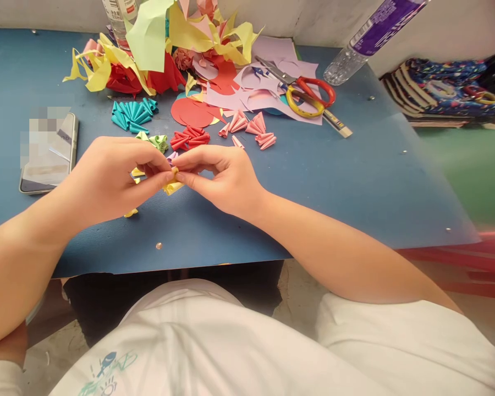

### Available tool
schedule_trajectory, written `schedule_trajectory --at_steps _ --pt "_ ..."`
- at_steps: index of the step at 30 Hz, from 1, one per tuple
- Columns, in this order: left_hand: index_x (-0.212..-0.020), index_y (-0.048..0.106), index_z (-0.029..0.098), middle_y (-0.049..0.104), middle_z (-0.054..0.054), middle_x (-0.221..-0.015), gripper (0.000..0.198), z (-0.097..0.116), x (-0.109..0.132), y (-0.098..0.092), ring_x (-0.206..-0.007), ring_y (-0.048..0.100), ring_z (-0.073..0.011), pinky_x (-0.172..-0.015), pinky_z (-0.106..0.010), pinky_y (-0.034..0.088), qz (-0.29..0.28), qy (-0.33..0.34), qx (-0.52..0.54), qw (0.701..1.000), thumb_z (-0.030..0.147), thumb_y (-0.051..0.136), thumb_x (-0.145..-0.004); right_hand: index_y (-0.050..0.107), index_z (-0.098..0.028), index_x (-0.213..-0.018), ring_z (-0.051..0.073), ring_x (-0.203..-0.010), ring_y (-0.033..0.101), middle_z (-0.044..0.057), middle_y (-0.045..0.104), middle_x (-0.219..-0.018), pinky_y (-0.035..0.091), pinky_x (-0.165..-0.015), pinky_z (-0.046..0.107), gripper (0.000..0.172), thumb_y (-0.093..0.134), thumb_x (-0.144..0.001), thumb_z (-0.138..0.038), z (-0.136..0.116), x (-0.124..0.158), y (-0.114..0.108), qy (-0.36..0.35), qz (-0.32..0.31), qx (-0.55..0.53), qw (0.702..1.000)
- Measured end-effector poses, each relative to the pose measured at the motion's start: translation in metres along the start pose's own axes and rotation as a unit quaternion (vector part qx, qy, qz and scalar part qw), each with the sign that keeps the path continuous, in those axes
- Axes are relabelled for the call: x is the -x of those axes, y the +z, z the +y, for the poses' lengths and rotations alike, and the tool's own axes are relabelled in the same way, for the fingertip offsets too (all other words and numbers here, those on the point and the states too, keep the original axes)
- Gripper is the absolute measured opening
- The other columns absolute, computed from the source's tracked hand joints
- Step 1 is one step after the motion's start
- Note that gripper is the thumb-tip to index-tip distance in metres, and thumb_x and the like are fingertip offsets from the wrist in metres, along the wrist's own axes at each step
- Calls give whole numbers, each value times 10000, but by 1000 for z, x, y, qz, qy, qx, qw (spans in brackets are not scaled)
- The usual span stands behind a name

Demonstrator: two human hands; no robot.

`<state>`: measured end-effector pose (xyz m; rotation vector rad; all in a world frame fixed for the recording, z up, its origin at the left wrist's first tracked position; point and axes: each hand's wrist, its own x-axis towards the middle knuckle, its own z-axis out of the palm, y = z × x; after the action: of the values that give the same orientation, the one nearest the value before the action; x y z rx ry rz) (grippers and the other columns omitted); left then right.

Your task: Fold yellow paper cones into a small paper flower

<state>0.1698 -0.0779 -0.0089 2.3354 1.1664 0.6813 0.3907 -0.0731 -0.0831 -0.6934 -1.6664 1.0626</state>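
Observation:
Fingertips of my left hand [111, 176] and my right hand [226, 179] meet in a pinch on a small yellow rolled paper piece [173, 187], partly hidden by the fingers. A bit of purple paper [172, 157] shows just behind the fingertips. Other yellow paper bits [131, 212] lie under and beside my left hand. Just beyond the hands are a light green bunch of paper rolls [159, 142], a red cluster of paper cones [190, 137], teal paper cones [134, 114] and several pink paper cones [256, 125].
A phone [51, 154] lies at left. Behind are paper scraps [148, 41], red paper circles [193, 113], scissors [309, 96] and a box cutter [337, 124]. Two plastic bottles [367, 41] [121, 19] stand at the back. A patterned pouch [449, 88] sits beyond the blue table's [355, 181] right edge.

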Motion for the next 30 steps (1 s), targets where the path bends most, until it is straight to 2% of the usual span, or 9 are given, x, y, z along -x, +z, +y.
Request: schedule_trajectory --at_steps 8,14,18,20,24,27,30 --pt "-819 804 270 787 -8 -758 244 -1 -1 0 -681 630 -194 -687 -340 422 -15 -23 28 999 474 710 -916 817 -222 -991 159 -916 807 11 856 -978 711 -871 317 139 871 -877 -279 2 0 0 34 -22 -25 999" --pt "-807 821 258 780 4 -745 215 -3 -1 1 -667 591 -170 -675 -323 404 -24 -27 66 997 436 759 -910 783 -232 -999 144 -869 772 0 832 -949 669 -828 315 169 879 -880 -305 0 0 -2 28 -48 -5 998" --pt "-823 835 250 785 5 -740 193 -2 -1 0 -660 568 -162 -666 -311 408 -42 -37 83 995 400 763 -919 766 -216 -999 144 -867 758 11 817 -933 653 -821 306 296 914 -865 -435 -1 0 -2 33 -65 -15 997" --pt "-828 838 258 786 6 -745 190 -1 0 1 -672 580 -170 -668 -309 423 -37 -49 92 994 408 768 -921 759 -194 -1021 140 -865 754 15 807 -935 650 -824 302 341 901 -880 -471 0 -1 -2 26 -66 -24 997" --pt "-805 826 300 776 1 -762 164 2 3 4 -713 638 -214 -663 -322 468 -5 -92 136 986 446 831 -880 758 -172 -1099 132 -889 743 28 792 -993 654 -836 297 311 818 -965 -447 3 -1 -3 -1 -70 -17 997" --pt "-821 794 272 762 -24 -792 220 3 3 9 -740 679 -227 -660 -327 498 14 -161 210 964 446 928 -800 779 -188 -1102 133 -896 723 33 773 -1003 644 -820 292 244 776 -1001 -410 5 -2 -2 -40 -42 23 998" --pt "-914 739 217 768 -31 -871 313 2 0 13 -855 749 -228 -790 -337 583 -24 -251 344 904 437 942 -823 794 -205 -1039 134 -915 713 31 768 -987 630 -808 282 163 749 -1018 -360 5 -2 -2 -74 1 51 996"
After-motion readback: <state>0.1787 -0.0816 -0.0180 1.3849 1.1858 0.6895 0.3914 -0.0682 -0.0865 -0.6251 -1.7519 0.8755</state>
